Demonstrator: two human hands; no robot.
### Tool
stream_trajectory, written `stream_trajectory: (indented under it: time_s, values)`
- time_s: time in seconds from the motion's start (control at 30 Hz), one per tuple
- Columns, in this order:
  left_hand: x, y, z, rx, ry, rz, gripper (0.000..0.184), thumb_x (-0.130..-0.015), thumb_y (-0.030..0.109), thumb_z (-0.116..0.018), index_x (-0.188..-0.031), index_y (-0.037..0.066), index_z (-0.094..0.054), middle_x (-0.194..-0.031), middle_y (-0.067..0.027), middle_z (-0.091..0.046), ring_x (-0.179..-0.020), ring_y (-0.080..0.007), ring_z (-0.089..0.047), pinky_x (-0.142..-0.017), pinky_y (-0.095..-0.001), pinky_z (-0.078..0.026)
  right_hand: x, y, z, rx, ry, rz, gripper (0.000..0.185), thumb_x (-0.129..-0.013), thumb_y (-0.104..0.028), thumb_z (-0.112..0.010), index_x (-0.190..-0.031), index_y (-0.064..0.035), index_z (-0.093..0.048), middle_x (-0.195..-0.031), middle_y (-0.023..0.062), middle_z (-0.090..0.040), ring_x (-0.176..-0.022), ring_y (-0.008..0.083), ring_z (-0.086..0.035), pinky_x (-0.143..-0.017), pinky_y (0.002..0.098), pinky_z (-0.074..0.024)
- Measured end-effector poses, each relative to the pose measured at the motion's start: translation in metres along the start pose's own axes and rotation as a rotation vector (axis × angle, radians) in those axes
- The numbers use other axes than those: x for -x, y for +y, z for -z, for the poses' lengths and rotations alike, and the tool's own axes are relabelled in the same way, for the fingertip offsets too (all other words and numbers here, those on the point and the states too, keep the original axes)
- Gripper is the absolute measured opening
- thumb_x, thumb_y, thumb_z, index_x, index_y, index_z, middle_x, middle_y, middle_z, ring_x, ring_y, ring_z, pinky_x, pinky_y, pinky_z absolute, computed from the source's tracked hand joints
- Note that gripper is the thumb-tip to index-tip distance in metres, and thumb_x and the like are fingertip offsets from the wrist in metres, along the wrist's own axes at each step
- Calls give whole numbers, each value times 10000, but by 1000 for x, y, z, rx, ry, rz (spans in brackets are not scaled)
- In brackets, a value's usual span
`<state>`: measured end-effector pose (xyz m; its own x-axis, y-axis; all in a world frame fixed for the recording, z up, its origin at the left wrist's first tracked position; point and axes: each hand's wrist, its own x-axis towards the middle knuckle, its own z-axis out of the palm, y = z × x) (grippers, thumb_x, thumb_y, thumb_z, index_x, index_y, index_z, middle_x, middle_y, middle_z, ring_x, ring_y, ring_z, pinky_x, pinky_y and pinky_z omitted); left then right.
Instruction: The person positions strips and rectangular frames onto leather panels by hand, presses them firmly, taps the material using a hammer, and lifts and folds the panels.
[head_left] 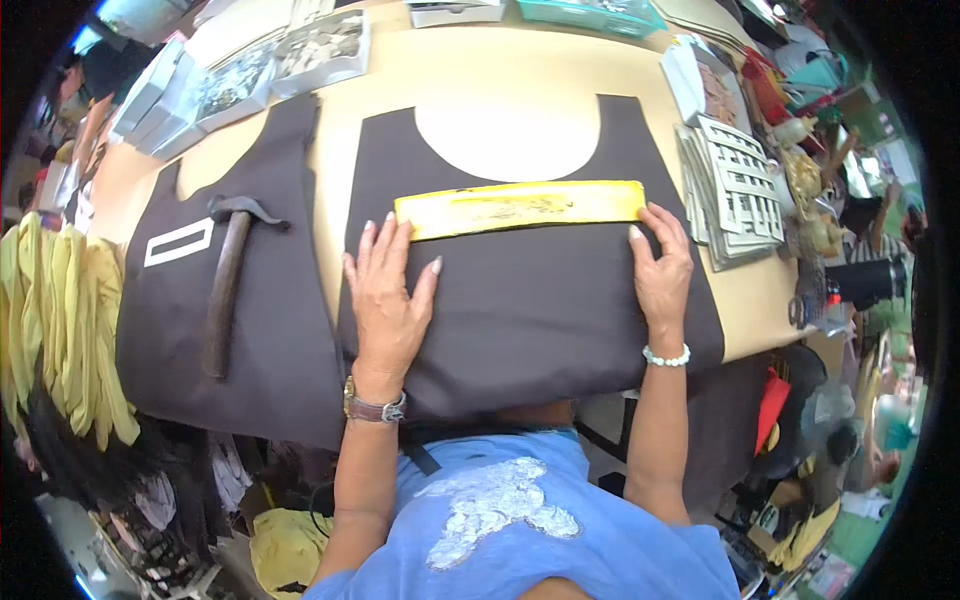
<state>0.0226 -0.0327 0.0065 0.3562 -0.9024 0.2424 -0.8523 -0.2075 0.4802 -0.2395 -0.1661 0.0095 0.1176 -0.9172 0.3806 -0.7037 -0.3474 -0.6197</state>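
A yellow flat strip (pixel 520 207) with dark smudges in its middle lies across a dark brown, vest-shaped piece of material (pixel 530 310) with a deep curved cutout at its top. My left hand (pixel 388 295) rests flat on the material, fingers spread, fingertips at the strip's left end. At the strip's right end is my right hand (pixel 663 270), its fingers stretched and thumb apart. To the left is a second dark piece (pixel 270 350) of similar shape. On it lie a hammer (pixel 228 280) with a wooden handle and a small white rectangular frame (pixel 179 243).
Trays of small parts (pixel 322 50) stand at the back left, with a teal tray (pixel 595 12) at the far edge. Stacked cut-out templates (pixel 740 195) lie on the right of the table. Yellow cloths (pixel 60 310) hang at the left.
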Motion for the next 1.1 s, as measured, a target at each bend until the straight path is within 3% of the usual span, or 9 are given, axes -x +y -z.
stream_trajectory:
  time_s: [0.4,0.77,1.1]
  values:
    - [-2,4,0,-34,-17,20,492,-855,223,-621,-1306,82,-485,-1409,-126,-407,-1338,-326,-301,-1099,-507,-174,2,1,1,-83,4,-116,226,-815,-79,-632,-1019,15,-655,-1110,137,-625,-1141,289,-524,-1005,376,-380]
    - [-2,6,3,-6,57,14,454,-812,196,-673,-1231,70,-556,-1299,-120,-516,-1308,-352,-342,-1062,-584,-203,1,-2,2,-45,-18,-118,273,-809,-92,-635,-1057,19,-645,-1145,138,-607,-1153,286,-509,-1014,380,-367]
    - [-2,5,2,-35,43,20,440,-813,196,-668,-1223,76,-565,-1309,-116,-510,-1313,-354,-336,-1060,-587,-201,2,1,0,-51,-9,-60,265,-800,-77,-642,-1048,18,-652,-1110,133,-623,-1127,284,-522,-1005,379,-371]
